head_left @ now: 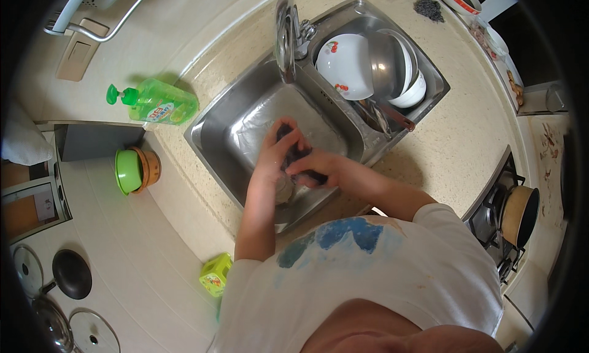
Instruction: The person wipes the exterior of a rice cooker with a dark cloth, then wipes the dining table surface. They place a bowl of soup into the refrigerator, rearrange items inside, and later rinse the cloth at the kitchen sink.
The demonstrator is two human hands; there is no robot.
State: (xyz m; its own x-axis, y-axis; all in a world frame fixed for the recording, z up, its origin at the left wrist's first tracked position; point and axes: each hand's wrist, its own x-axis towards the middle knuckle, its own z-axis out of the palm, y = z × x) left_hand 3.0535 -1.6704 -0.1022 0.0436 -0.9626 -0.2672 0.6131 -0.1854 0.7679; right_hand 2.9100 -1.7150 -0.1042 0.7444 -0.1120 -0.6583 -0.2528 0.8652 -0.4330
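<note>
Over the left basin of a steel double sink (261, 101), my left hand (274, 150) and my right hand (319, 163) come together. Both are closed on a dark, soft-looking cloth (284, 132), bunched up and partly hidden by my fingers. Its folds show above the left fingers and beneath the right hand. A pale round shape (283, 190) lies under my wrists near the basin's front wall; I cannot make out what it is. The metal faucet (286, 40) stands at the back, its spout over the left basin.
The right basin holds stacked white bowls (343, 65), a steel bowl (385, 65) and utensils (375, 117). A green pump bottle (161, 103) stands left of the sink. A dark scouring pad (428, 9) lies at the back right. A pot (520, 217) sits on the stove at right.
</note>
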